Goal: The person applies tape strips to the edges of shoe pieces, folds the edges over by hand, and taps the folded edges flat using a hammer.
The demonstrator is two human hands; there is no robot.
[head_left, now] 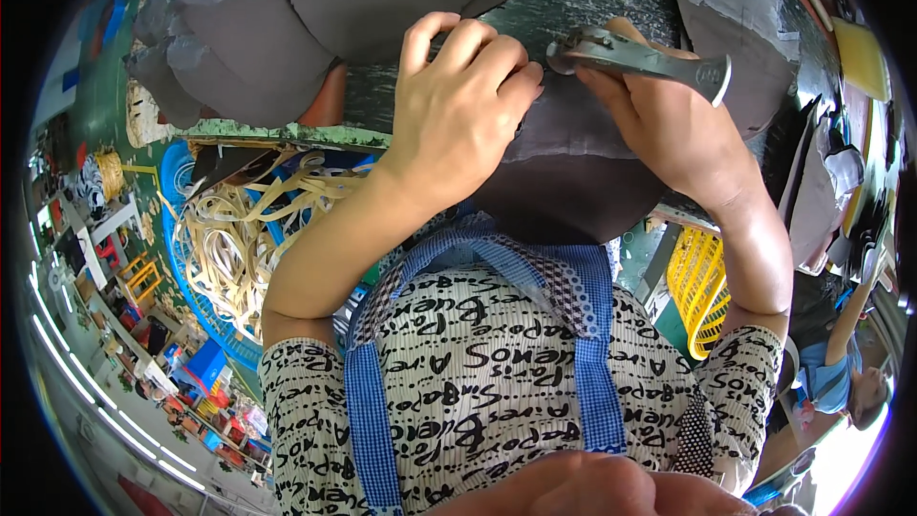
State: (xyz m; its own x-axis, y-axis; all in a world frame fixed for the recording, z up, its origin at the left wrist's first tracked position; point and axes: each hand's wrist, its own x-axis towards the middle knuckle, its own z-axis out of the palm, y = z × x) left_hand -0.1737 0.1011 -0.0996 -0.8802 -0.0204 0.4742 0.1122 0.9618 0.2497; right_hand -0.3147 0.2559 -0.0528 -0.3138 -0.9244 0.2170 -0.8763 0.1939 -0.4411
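Now right hand (669,124) grips metal tool (640,55), left hand (458,105) pressing dark sheet (573,172).
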